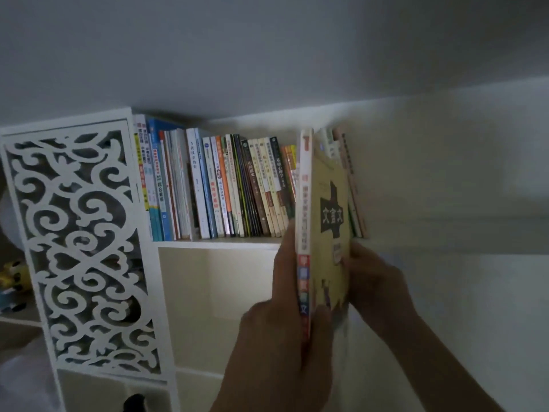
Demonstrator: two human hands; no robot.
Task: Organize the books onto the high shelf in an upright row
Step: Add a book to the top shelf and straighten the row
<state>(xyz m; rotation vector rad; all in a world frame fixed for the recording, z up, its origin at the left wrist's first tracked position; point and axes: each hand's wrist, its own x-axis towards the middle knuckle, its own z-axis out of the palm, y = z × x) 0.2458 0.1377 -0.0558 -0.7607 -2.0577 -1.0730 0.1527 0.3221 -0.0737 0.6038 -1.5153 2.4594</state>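
Observation:
A yellow-covered book (pixel 325 209) with a white and red spine stands upright, partly pushed into a gap on the high shelf (pixel 217 241). My left hand (pixel 285 316) grips its lower spine, thumb on the cover. My right hand (pixel 377 281) holds the book's lower right edge from behind. To the left of the gap, a long row of upright books (pixel 214 185) fills the shelf. A few books (pixel 347 173) lean against the wall at the right end.
A white carved lattice panel (pixel 77 248) forms the shelf unit's left side. Below the high shelf is a cream compartment (pixel 214 292). A wall (pixel 460 188) bounds the shelf's right end, and the ceiling lies close above. Toys (pixel 13 281) sit at far left.

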